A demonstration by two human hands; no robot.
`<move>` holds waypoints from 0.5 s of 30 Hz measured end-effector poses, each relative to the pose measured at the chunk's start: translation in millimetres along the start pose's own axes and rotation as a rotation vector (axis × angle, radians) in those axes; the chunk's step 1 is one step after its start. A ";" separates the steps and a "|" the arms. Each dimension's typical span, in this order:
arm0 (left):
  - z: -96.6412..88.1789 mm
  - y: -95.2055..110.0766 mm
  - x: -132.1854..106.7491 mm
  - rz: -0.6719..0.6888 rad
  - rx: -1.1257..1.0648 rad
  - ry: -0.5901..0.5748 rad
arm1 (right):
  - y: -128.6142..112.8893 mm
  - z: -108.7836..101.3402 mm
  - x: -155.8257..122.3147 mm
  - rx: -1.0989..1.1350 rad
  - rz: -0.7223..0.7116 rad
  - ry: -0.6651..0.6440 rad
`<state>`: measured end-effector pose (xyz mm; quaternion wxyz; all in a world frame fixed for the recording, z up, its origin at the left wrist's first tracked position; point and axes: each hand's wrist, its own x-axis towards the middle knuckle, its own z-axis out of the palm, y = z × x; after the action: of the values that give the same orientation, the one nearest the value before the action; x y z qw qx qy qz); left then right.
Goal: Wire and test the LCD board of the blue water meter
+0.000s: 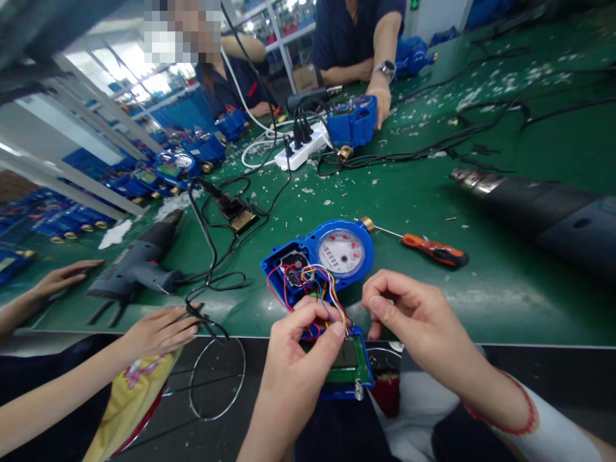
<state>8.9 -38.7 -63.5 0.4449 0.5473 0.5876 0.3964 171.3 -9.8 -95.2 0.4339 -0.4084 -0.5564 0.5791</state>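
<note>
A blue water meter (321,256) with a white dial lies open near the table's front edge, coloured wires (308,280) spilling from its housing. My left hand (301,359) is closed round a green circuit board in a blue cover (353,366), held just off the table's edge and joined to the meter by those wires. My right hand (414,321) is closed in a pinch right beside the wires, above the board; what its fingertips hold is too small to make out.
An orange-handled screwdriver (430,250) lies right of the meter. A grey heat gun (137,266) and black cables lie left, another person's hands (158,330) beside them. A large dark tool (543,208) rests at right. Far across, a white power strip (301,151) and a person holding another blue meter (353,122).
</note>
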 end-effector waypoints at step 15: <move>0.4 -2.6 -0.8 0.163 0.151 0.031 | -5.5 7.9 -6.5 -0.151 0.073 -0.068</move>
<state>8.6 -39.7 -66.0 0.3595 0.6189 0.5763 0.3945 165.9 -18.3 -89.4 0.3613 -0.4403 -0.5975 0.5644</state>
